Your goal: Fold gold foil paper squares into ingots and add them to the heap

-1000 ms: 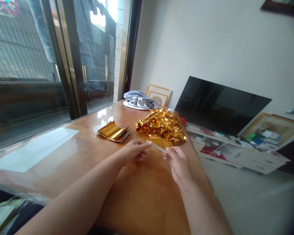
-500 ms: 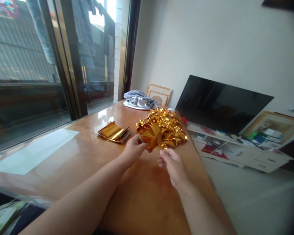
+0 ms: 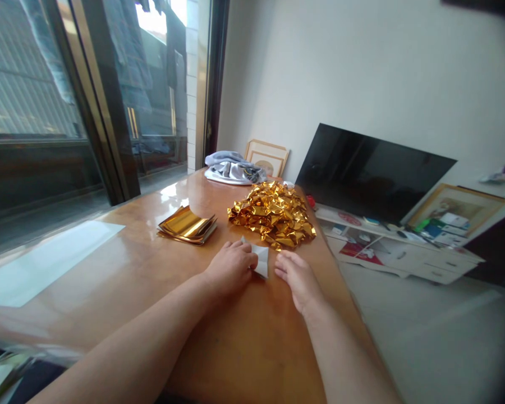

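Observation:
A small foil sheet (image 3: 260, 261) lies pale side up on the wooden table (image 3: 252, 342), creased across its face. My left hand (image 3: 231, 265) has its fingers closed on the sheet's left edge, covering part of it. To the right, a short gap from the paper, is my right hand (image 3: 297, 278); its fingers are drawn together and nothing shows in them. Beyond both hands rises a heap of folded gold foil pieces (image 3: 275, 216). Left of that heap sits a stack of flat gold foil sheets (image 3: 187, 225), curling up at the edges.
A pale rectangular sheet (image 3: 54, 261) lies at the table's left. Folded clothes (image 3: 231, 168) rest at the far end, near a leaning frame (image 3: 269, 157). The table's right edge runs beside my right arm, with a television (image 3: 370, 174) and white cabinet (image 3: 421, 261) beyond.
The foil sheet has gone from raised with its gold side showing to flat on the table, pale side up. My left hand has come down with it; the right stays close by.

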{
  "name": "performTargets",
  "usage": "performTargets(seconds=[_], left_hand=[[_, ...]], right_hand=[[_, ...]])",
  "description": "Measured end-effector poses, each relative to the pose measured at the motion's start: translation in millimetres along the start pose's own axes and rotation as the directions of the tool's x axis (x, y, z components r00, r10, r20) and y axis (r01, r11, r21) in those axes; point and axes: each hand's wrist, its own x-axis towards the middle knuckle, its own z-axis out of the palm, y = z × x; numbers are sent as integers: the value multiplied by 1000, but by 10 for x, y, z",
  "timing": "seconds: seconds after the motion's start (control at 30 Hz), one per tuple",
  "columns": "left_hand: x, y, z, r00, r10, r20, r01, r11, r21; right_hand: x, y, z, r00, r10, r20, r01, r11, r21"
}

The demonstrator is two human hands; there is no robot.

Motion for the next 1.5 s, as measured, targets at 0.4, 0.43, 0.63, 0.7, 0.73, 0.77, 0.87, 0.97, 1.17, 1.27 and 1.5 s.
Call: performTargets(seconds=[0.4,0.43,0.63,0.7,0.73,0.77,0.87,0.97,1.17,1.27,1.5], left_hand=[[6,-10,62,997,66,43,-63,996,-57],[5,-9,64,997,69,46,-66,996,-65],[-26,-53,93,992,63,107,-44,984,-170],[-38,-90,94,990,38,135,-11,981,-195],[-42,-111,93,989,30,145,0,979,-203],[-45,-133,90,988,26,150,6,978,-210],[-44,-206,81,987,7,161,31,972,-231],[-39,-278,73,981,-50,185,95,965,-244],[-32,-401,42,978,-138,154,173,954,-246],[-25,-437,37,976,-151,156,188,947,-260],[-4,-441,29,968,-181,176,226,932,-284]], right_hand=[[-149,-34,-47,757,-357,547,650,326,-687],[-157,-41,-44,756,-342,558,651,304,-696],[-167,-65,-43,746,-313,588,662,250,-707],[-152,-65,-49,747,-306,591,662,252,-706],[-140,-62,-53,749,-301,590,660,256,-707],[-125,-56,-57,752,-295,589,657,261,-707],[-76,-23,-70,764,-278,583,645,295,-705],[-39,22,-73,782,-305,543,623,362,-693],[20,96,-53,846,-322,424,532,474,-702],[67,131,-50,860,-315,401,510,505,-697],[153,187,-60,897,-276,345,441,532,-723]])
